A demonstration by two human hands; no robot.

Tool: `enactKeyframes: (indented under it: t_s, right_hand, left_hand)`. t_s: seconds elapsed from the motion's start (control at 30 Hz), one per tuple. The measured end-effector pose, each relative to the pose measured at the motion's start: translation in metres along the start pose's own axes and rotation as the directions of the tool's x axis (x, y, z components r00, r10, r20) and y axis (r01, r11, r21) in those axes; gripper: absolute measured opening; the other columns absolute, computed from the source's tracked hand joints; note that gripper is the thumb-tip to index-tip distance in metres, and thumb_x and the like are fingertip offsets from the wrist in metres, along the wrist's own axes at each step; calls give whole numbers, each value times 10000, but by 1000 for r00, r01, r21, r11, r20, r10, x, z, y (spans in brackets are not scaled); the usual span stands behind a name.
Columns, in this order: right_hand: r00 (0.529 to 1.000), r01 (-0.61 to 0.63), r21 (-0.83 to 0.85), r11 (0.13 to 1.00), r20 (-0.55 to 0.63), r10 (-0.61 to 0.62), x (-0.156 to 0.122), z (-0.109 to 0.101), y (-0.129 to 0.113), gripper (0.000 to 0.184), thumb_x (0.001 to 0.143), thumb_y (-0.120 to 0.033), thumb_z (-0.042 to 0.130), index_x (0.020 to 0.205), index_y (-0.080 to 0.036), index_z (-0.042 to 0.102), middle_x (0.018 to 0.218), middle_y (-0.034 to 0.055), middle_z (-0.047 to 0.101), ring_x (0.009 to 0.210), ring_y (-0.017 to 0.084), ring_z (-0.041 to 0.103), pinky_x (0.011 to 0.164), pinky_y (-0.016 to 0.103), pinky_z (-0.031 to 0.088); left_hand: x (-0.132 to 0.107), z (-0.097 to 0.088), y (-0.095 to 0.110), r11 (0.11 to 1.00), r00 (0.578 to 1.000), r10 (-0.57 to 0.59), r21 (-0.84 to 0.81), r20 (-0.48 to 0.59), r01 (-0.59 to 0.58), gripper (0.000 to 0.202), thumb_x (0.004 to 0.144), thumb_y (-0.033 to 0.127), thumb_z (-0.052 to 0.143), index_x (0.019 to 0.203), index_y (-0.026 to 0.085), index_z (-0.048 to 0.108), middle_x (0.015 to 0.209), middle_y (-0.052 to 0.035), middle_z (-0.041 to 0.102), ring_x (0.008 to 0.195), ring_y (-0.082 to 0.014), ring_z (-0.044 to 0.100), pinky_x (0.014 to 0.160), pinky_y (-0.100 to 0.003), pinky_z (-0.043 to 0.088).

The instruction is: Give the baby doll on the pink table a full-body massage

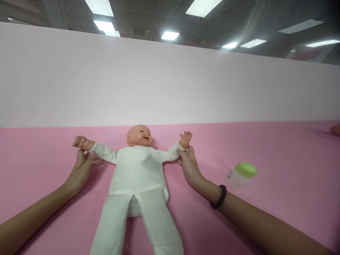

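A baby doll [138,170] in a white cloth top and trousers lies on its back on the pink surface, head away from me. Its arms are spread out to both sides. At the doll's wrist on the left, my left hand [83,169] is closed on the arm, the thumb near the sleeve's end and some fingers hidden beneath. My right hand [190,166], a dark beaded bracelet [220,197] on its wrist, pinches the other arm at the cuff, just below the doll's open plastic hand [186,139].
Right of my right forearm, a small clear container [234,180] with a green lid [246,169] rests tilted on the pink surface [287,170]. A white panel [170,81] rises along the back. Part of a reddish object [335,129] shows at the right edge.
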State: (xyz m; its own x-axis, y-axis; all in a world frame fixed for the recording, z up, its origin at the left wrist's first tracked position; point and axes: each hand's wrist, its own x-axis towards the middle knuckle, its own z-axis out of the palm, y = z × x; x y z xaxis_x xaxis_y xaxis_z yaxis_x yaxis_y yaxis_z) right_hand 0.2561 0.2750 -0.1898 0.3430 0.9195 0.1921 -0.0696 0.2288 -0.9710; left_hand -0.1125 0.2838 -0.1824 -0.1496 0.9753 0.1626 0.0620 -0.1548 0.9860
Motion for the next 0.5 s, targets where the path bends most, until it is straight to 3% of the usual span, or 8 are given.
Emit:
enactKeyframes:
  t_s: [0.03,0.1,0.33,0.5]
  right_hand:
    - [992,-101,71,992,-62,106,6,-3,1,549,883,-311,597,1402,-265,425,1311,94,626,1194,249,654,1041,474,579]
    - [974,-186,186,965,-92,206,14,-7,4,617,849,-267,591,1439,-289,410,1341,76,620,1228,233,646,1065,447,568]
    - [980,-170,239,956,-62,190,15,-6,5,662,800,-240,655,1435,-297,480,1317,55,641,1221,236,645,1065,442,565]
    - [974,-182,278,943,-83,212,14,-5,2,634,831,-239,644,1444,-309,500,1344,39,633,1172,210,662,944,357,621]
  left_hand:
    - [5,-1,1,990,994,-106,-96,-14,104,391,1027,404,508,1352,209,414,1476,-128,530,1350,-275,568,1152,-387,508]
    - [14,-4,2,953,977,-213,-214,22,213,276,1031,328,480,1238,151,525,1375,-138,617,1318,-268,597,1146,-365,518]
    - [18,-8,-3,949,978,-208,-239,25,208,265,1016,325,532,1216,152,561,1344,-112,664,1307,-252,610,1119,-340,545]
    - [22,-9,-8,946,983,-184,-270,3,178,202,1015,250,504,1171,150,585,1243,-112,696,1132,-192,696,943,-258,629]
